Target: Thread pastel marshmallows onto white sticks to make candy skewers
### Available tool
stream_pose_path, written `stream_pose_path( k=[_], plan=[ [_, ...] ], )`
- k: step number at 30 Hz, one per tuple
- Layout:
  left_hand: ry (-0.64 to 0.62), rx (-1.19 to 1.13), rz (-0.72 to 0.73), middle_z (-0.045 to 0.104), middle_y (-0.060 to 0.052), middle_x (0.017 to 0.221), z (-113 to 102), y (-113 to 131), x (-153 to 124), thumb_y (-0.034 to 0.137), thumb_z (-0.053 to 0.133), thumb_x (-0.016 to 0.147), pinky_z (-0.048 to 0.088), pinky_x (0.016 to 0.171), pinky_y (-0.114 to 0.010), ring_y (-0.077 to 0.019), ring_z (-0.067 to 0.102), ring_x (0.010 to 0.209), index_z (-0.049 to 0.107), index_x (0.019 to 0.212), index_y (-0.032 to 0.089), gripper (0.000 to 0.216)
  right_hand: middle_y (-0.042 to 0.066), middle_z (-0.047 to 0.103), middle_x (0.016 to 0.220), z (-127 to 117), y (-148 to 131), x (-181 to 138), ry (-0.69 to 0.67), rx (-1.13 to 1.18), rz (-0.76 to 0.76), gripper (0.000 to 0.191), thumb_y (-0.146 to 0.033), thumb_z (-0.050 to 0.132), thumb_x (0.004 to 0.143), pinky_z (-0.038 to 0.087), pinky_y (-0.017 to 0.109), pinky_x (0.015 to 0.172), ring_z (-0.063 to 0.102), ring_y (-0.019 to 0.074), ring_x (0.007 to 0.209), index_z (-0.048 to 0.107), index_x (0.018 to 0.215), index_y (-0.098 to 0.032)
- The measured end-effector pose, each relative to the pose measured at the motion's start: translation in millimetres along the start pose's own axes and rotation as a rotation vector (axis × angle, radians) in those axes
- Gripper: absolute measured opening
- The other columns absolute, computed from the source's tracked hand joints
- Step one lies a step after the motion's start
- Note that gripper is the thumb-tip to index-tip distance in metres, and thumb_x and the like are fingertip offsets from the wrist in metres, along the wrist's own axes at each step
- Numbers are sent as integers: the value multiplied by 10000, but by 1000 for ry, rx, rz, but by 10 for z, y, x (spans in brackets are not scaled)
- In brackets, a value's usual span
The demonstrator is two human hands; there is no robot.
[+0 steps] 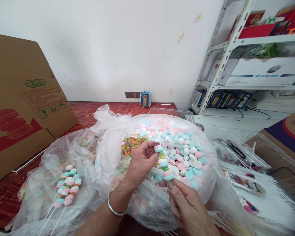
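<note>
In front of me I hold a marshmallow skewer (163,163), a row of pink, blue and white marshmallows with green and yellow gummy rings between them. The fingers of my left hand (141,164) pinch its far end at a pink-and-blue marshmallow. My right hand (188,205) grips the near end just under the lowest marshmallow; the stick there is hidden by the fingers. Beneath both hands lies a large clear plastic bag (210,164) full of loose marshmallows (179,159). Colourful gummy rings (131,146) sit beside them, left of the marshmallows.
Finished-looking skewers (68,186) lie on crumpled plastic at the left. A cardboard box (22,88) stands behind them. White sticks (267,206), packets and a tray with black-handled tool (236,149) are at the right, near another box (285,141). A metal shelf (227,59) rises behind.
</note>
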State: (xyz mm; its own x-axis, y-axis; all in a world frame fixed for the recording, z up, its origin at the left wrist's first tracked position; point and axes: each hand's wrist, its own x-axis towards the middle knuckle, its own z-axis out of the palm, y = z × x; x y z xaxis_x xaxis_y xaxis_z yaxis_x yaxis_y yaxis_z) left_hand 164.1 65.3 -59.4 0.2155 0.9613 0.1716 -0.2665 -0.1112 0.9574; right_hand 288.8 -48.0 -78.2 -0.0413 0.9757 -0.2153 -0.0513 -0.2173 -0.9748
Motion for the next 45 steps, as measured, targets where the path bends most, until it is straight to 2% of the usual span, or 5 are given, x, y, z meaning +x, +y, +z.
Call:
stream_pose_path(
  k=[17, 24, 31, 41, 45],
  plan=[
    [-39, 6, 6, 749, -56, 837, 27, -17, -12, 197, 755, 732, 562, 713, -248, -167, 709, 804, 676, 910, 142, 203, -125, 282, 476, 98, -34, 107, 84, 5, -37, 461, -575, 426, 953, 190, 213, 379, 188, 74, 395, 597, 1022, -152],
    [66, -441, -110, 616, 10, 754, 192, 136, -64, 408, 629, 877, 487, 555, -215, -110, 610, 618, 558, 867, 184, 235, 17, 607, 644, 227, 28, 150, 344, -634, -446, 363, -382, 362, 994, 422, 243, 587, 577, 163, 617, 582, 763, -210],
    [105, -498, -122, 484, 43, 678, 385, 116, -202, 401, 564, 928, 436, 549, -180, -59, 474, 543, 496, 808, 183, 258, 16, 643, 537, 365, 70, 239, 572, -1140, -659, 339, -178, 305, 992, 318, 259, 428, 624, 167, 428, 562, 773, -211],
    [224, -490, 117, 463, 75, 659, 158, 117, -311, 483, 527, 950, 388, 433, -159, -38, 432, 430, 482, 990, 221, 269, 62, 741, 737, 131, 221, 180, 250, -1225, -940, 293, -249, 376, 1014, 441, 249, 424, 641, 176, 467, 602, 1189, -185],
    [281, -371, 57, 424, 85, 572, 4, 216, -543, 591, 583, 874, 367, 380, -185, -59, 390, 383, 502, 958, 222, 386, 115, 759, 910, 404, 325, 192, 213, -1211, -1014, 415, -204, 413, 983, 492, 265, 487, 686, 202, 587, 518, 1383, -167]
  ],
)
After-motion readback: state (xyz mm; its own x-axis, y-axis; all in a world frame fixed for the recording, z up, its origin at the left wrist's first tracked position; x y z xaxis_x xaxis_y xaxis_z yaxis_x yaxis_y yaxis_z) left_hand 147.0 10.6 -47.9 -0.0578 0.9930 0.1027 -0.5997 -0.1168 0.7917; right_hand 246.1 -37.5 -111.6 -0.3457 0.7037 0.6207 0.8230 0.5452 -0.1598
